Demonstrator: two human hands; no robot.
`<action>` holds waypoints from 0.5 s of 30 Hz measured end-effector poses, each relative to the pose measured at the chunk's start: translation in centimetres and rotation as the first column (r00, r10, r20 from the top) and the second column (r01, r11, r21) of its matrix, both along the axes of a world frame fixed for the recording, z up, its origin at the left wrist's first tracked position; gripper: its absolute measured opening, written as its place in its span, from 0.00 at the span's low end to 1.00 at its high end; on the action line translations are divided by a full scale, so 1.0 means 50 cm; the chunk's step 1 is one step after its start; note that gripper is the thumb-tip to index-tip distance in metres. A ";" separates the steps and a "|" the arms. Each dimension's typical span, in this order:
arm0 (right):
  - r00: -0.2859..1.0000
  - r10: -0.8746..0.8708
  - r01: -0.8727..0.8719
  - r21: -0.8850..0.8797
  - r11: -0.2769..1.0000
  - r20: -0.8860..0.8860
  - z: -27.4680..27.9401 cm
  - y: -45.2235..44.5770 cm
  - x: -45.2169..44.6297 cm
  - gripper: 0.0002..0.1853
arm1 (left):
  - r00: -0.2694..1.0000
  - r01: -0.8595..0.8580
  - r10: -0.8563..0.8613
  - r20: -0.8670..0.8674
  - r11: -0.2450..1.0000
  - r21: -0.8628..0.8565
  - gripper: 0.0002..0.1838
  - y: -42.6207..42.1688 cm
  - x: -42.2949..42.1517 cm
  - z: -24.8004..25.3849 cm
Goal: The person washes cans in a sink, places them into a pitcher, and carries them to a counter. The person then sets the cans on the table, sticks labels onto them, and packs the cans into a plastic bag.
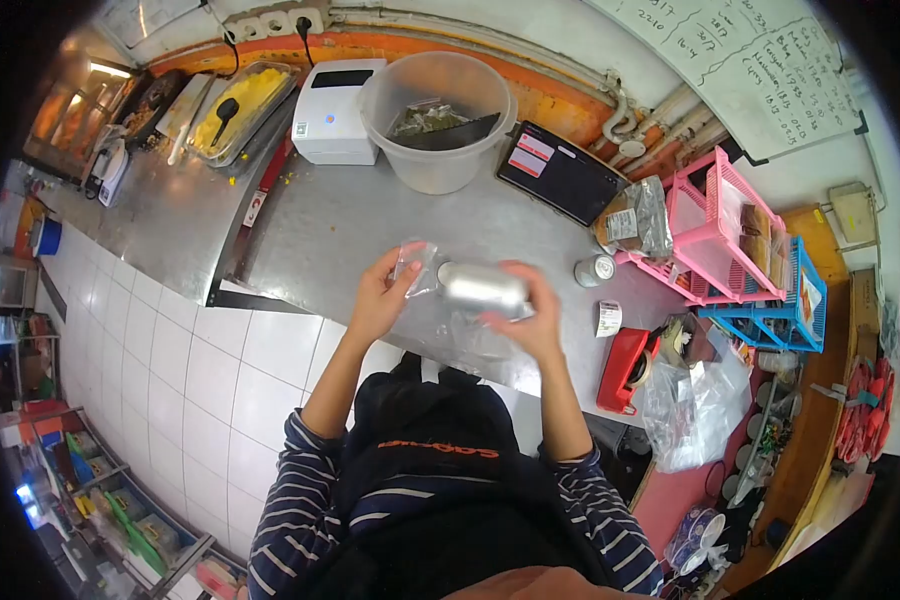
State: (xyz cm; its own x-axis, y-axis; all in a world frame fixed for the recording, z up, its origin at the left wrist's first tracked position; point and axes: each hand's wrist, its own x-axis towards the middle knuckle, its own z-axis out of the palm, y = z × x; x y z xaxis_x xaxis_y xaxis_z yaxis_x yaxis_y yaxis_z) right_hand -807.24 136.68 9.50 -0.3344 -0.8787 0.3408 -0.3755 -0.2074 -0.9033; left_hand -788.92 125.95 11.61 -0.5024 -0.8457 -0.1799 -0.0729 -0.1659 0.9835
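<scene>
My right hand (532,312) is closed around a plain silver can (485,286), which lies on its side in the air above the steel table and is slightly blurred. Facing it, my left hand (380,297) pinches a clear plastic bag (419,268) between thumb and fingers. More clear plastic hangs below the can; whether it is part of the same bag I cannot tell. To the right of my right hand, a second small can (595,270) stands on the table, with a printed label (608,318) lying near it.
Along the back of the steel table (310,235) are a white label printer (337,110), a translucent bucket (435,165) and a tablet (555,172). Pink (720,235) and blue baskets (805,300) stand at right. A red tape dispenser (623,375) sits near the front edge.
</scene>
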 end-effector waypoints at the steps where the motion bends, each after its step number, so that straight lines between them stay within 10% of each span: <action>1: 0.973 0.129 -0.107 0.123 0.987 -0.193 0.014 -0.006 0.028 0.29 | 1.000 0.007 -0.007 0.001 1.000 0.001 0.14 0.001 -0.003 -0.007; 5: 0.801 0.364 -0.073 0.525 0.848 -0.476 -0.145 -0.042 0.136 0.26 | 0.998 0.013 -0.017 -0.061 0.998 -0.060 0.15 0.007 -0.011 -0.021; 11: 0.573 0.405 0.090 0.546 0.833 -0.712 -0.220 -0.012 0.114 0.26 | 0.989 -0.125 0.115 -0.088 0.986 -0.110 0.15 0.001 0.017 -0.014; 14: 0.593 0.507 -0.232 0.470 0.851 -0.625 -0.161 0.015 0.013 0.22 | 0.992 -0.124 0.118 -0.053 0.981 -0.146 0.15 0.000 0.023 -0.021; 15: 0.817 0.436 -0.225 0.487 0.844 -0.378 -0.137 0.012 -0.043 0.18 | 0.996 -0.094 0.093 -0.017 0.987 -0.127 0.16 0.005 0.026 -0.024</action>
